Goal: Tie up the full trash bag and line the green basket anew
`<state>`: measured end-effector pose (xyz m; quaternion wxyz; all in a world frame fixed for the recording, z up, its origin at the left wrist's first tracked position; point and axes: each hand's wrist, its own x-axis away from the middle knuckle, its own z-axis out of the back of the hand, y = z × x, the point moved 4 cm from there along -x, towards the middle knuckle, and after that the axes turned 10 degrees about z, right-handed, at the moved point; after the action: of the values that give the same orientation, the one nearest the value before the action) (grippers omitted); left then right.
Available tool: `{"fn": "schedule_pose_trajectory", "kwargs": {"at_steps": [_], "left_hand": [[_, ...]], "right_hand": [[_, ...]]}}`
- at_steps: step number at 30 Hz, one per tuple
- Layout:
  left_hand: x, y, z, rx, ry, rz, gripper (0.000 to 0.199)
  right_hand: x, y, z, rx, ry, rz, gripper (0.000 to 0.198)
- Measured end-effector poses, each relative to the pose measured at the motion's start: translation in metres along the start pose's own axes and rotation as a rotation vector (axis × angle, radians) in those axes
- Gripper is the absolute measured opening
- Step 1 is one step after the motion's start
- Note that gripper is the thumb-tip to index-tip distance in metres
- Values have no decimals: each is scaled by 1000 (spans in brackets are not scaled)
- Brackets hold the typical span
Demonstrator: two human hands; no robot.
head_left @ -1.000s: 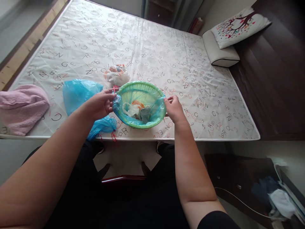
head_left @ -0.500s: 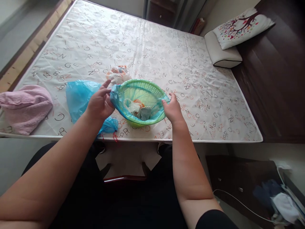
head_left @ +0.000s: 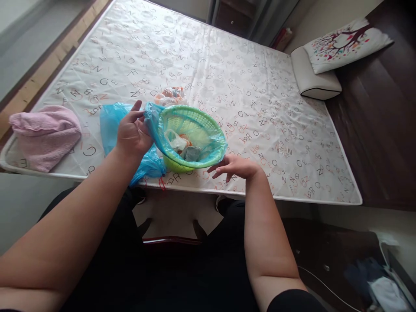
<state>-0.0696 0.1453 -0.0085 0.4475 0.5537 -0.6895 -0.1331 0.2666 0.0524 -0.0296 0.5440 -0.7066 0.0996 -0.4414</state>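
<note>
A green plastic basket (head_left: 195,115), lined with a thin blue plastic bag (head_left: 152,123), stands tilted toward me near the mattress's front edge. Crumpled white, orange and grey scraps (head_left: 190,152) lie inside it. My left hand (head_left: 134,132) pinches the bag's edge at the basket's left side and draws it outward. Close to the basket's lower right rim is my right hand (head_left: 232,167), palm down, fingers spread and apart; whether its fingertips touch the rim I cannot tell. Beyond my left wrist another blue plastic bag (head_left: 110,125) lies on the mattress.
The letter-printed mattress (head_left: 227,78) spreads out ahead. A pink cloth (head_left: 48,134) lies at its left, a crumpled white-orange plastic bag (head_left: 170,95) behind the basket. A pillow with a tree print (head_left: 351,45) rests at the far right. Below is a stool (head_left: 172,239).
My right hand has let go of the basket's right rim and moved down below it, fingers spreading. My left hand has pulled the bag's edge out and up a little. The view has shifted slightly.
</note>
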Motion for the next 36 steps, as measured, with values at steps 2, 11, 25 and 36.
{"fn": "schedule_pose_trajectory", "kwargs": {"at_steps": [2,11,25,36], "left_hand": [[-4,1,3,-64,-24,-19,50],[-5,0,-2,187,72,4,34],[-10,-9,-3,308,0,69,27],[-4,-19,-6,129,5,131,56]], "right_hand": [[-6,3,-4,-5,41,7,45],[-44,14,-20,-290,454,44,31],[-34,-6,-2,-588,670,306,22],[-23,-10,10,-558,834,430,52]]}}
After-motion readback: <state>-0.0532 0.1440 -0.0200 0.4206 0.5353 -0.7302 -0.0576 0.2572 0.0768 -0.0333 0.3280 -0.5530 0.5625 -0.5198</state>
